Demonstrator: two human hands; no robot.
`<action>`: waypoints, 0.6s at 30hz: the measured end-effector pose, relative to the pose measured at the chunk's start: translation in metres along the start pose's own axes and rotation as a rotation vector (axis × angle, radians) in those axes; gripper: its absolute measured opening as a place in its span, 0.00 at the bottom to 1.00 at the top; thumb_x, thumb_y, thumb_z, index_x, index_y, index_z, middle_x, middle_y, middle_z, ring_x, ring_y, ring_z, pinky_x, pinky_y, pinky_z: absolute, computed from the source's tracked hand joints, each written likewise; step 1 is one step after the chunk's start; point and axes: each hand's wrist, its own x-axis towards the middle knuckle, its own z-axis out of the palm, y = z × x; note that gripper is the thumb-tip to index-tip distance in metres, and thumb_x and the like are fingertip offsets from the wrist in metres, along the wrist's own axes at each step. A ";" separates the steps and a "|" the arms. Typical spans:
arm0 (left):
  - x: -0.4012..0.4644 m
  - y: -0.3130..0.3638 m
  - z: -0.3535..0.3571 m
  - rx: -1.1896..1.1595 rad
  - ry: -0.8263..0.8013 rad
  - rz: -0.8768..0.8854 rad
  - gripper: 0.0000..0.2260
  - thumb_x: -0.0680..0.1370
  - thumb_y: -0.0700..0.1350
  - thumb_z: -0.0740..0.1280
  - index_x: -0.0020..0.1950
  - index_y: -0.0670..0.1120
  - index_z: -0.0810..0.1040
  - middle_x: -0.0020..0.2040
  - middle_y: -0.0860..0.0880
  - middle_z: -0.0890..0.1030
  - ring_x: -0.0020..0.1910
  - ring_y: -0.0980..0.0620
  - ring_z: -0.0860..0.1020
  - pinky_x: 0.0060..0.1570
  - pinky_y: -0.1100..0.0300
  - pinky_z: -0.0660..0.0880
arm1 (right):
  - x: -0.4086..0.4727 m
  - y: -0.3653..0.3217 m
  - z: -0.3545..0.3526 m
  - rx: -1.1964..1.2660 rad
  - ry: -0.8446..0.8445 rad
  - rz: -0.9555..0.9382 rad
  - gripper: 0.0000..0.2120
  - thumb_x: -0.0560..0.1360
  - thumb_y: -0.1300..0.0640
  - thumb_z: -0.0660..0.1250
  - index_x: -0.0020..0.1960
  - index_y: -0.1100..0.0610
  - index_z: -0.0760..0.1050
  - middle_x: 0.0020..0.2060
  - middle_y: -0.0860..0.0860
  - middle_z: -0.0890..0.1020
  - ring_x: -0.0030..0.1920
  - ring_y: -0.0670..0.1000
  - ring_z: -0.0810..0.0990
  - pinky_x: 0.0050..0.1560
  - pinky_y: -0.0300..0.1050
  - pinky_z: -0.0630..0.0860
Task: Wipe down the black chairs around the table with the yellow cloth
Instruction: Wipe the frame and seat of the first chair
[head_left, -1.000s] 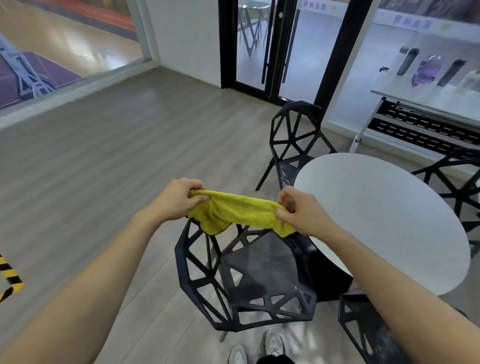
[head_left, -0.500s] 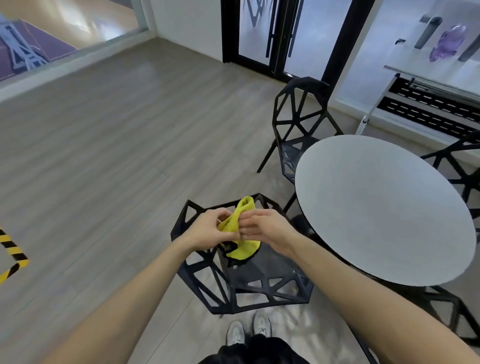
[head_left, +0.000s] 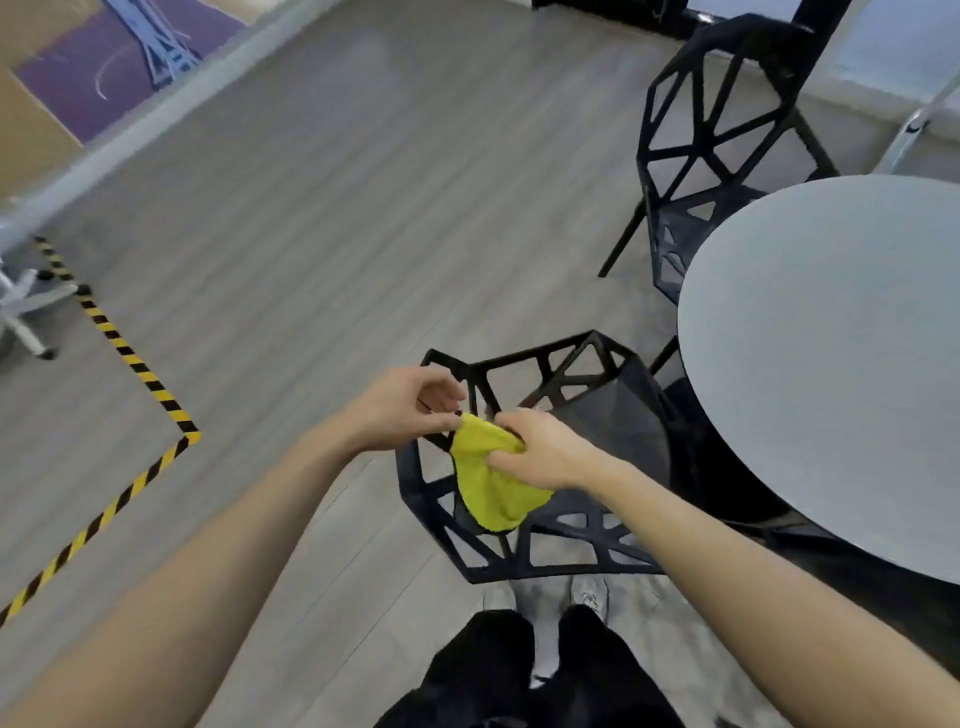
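A yellow cloth (head_left: 491, 488) hangs bunched above the nearest black lattice chair (head_left: 566, 540), right in front of me. My right hand (head_left: 540, 452) grips the cloth's upper part. My left hand (head_left: 405, 408) is close beside it, fingers loosely curled, fingertips at the cloth's top corner; whether it holds the cloth is unclear. A second black chair (head_left: 717, 135) stands at the far side of the round grey table (head_left: 831, 353).
Yellow-and-black hazard tape (head_left: 135, 364) marks the wooden floor to the left. An office chair base (head_left: 21, 312) sits at the far left edge. My feet (head_left: 587, 597) stand just behind the near chair. Open floor lies left and ahead.
The cloth was stretched wide between both hands, then gathered. Now it hangs folded from my right hand and my left hand's fingers have loosened. My view has tilted further down.
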 end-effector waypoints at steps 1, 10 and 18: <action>0.005 -0.014 -0.001 0.091 0.025 -0.024 0.07 0.81 0.46 0.76 0.58 0.49 0.85 0.50 0.55 0.87 0.49 0.59 0.85 0.55 0.60 0.81 | -0.005 0.009 0.006 0.082 -0.027 0.077 0.08 0.79 0.47 0.67 0.44 0.47 0.73 0.43 0.47 0.80 0.44 0.49 0.79 0.41 0.46 0.73; 0.023 -0.156 0.019 0.760 -0.045 0.289 0.17 0.86 0.58 0.60 0.64 0.50 0.82 0.58 0.51 0.81 0.60 0.46 0.79 0.60 0.50 0.76 | -0.035 0.032 0.073 0.394 0.259 0.402 0.08 0.81 0.48 0.64 0.57 0.50 0.77 0.49 0.46 0.84 0.51 0.52 0.81 0.57 0.51 0.79; 0.057 -0.204 0.071 0.838 -0.142 0.614 0.24 0.89 0.55 0.51 0.74 0.45 0.78 0.75 0.46 0.77 0.84 0.44 0.64 0.84 0.42 0.54 | -0.002 -0.039 0.292 0.001 0.472 0.296 0.23 0.84 0.34 0.58 0.56 0.53 0.77 0.83 0.52 0.62 0.84 0.52 0.57 0.83 0.59 0.54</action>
